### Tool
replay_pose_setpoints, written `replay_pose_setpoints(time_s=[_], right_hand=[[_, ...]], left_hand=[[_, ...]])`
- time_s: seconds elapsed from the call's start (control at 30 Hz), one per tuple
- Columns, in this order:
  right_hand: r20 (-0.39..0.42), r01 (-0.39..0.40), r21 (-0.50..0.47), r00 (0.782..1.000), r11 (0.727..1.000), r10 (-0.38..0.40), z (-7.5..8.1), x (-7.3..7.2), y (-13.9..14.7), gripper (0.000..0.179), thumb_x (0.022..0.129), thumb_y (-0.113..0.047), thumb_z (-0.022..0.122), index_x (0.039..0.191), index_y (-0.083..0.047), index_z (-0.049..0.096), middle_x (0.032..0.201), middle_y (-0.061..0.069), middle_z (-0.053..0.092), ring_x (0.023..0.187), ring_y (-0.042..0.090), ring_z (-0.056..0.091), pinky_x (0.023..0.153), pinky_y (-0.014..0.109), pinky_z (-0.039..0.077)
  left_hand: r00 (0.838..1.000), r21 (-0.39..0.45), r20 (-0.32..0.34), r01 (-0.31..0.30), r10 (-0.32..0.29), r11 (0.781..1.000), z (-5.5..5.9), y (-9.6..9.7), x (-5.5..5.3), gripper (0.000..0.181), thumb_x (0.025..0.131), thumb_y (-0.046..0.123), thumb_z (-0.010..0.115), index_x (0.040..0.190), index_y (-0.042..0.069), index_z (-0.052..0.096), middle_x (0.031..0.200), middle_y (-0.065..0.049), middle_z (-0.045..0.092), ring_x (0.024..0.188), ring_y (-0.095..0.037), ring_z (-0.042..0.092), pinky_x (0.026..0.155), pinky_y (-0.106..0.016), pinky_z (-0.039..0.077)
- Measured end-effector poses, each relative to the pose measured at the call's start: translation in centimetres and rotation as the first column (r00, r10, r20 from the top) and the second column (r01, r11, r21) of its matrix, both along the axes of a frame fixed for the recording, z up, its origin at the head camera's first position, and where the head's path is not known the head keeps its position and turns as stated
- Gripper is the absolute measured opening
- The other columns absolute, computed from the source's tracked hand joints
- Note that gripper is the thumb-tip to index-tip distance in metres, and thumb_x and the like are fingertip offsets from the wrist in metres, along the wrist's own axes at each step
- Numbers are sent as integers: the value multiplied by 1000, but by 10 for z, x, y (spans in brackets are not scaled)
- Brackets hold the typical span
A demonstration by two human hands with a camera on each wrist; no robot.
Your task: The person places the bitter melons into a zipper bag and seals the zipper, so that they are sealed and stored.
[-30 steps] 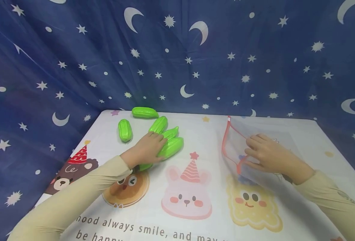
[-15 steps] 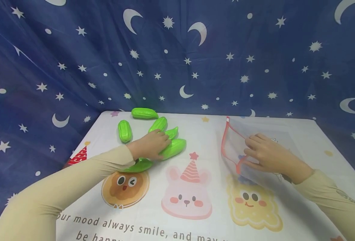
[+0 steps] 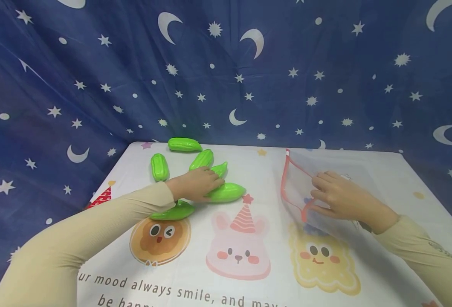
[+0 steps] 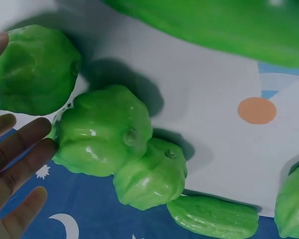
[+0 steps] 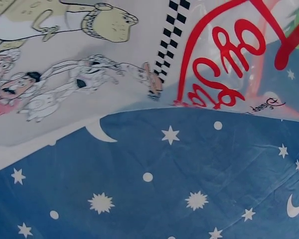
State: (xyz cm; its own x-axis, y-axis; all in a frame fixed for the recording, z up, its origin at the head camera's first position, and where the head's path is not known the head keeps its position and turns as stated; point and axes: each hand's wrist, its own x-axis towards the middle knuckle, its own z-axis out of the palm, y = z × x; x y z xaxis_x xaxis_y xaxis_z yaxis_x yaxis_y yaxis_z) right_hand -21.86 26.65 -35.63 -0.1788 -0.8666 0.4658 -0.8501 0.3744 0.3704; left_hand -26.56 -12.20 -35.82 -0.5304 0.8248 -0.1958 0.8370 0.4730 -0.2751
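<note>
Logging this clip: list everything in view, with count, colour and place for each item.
vegetables: six, shiny green, left half of the table
bag: one, clear with a red edge, right half
bag lettering: red, on the bag
cartoon figures: several, mixed colours, on the bag
tablecloth: one, white, over the table
pancake print: one, brown, front left
animal print: one, pink, front middle
biscuit print: one, yellow, front right
tablecloth text: two lines visible, dark, nearest the wearer
backdrop: blue with white moons and stars, behind and left
sleeves: two, cream, one each side
left hand: one, among the vegetables
right hand: one, holding the bag's edge
</note>
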Motion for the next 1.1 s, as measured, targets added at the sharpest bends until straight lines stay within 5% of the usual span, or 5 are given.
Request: replay_pose_setpoints(time_s=[0.57,0.87,1.1], right_hand=[[-9,-48,19,999,999,48,-4,-10,7,42,98,-36,38,66,-11,51,76,5,43,69,21,40,60,33,36],[-18,-99,-29,995,995,99,-6,-12,6,41,97,-35,39,65,-12,49,76,5,42,69,21,39,59,32,33],[-8,-64,-8,998,998,63,-3,-11,8,43,98,-37,38,66,-12,51,77,6,44,70,21,40,58,32,33]], left_hand=[[1000,-38,-7,-14,14,999,-6,6,-4,50,82,36,68,120,8,53,107,-6,65,104,-23,60,101,-41,42],[1000,-6,-2,-16,16,1000,-5,8,-3,45,80,30,69,116,6,55,112,-8,63,108,-25,59,104,-43,41],[1000,37,-14,-3,3,999,-3,9,-4,44,81,27,68,116,5,55,117,-10,59,112,-25,56,105,-45,40]])
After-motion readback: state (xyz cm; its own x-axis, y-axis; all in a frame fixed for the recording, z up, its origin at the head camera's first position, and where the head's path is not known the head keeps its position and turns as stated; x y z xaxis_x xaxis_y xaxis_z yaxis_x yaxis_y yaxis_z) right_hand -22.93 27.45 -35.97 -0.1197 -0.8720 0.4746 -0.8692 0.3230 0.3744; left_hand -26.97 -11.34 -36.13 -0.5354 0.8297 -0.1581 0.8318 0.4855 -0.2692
